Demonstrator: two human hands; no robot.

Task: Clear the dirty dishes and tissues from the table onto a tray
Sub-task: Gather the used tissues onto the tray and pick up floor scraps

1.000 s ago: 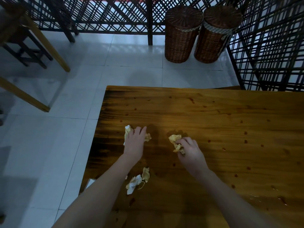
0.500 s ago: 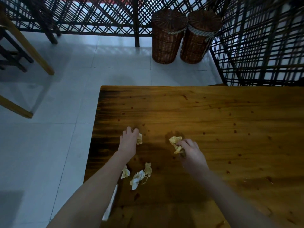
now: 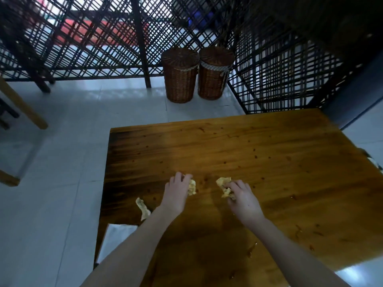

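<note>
Hands near table left edge — left hand clutching tissue, right hand gripping crumpled tissue

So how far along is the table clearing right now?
No dishes show on the table. Each hand grips a crumpled tissue: left hand, right hand. One loose tissue waits near the left edge, plus sticky spills. No tray in view, so nothing is loaded yet.

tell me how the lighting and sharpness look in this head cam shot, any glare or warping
Head view: dim overall, and the wooden table darkens toward its near-left part; bright glare on the white tiled floor below the lattice screen; wide-angle warping bends the table edges and tilts the wicker baskets; the upper corners are soft, while both hands and the crumpled tissue are fairly sharp.
</note>
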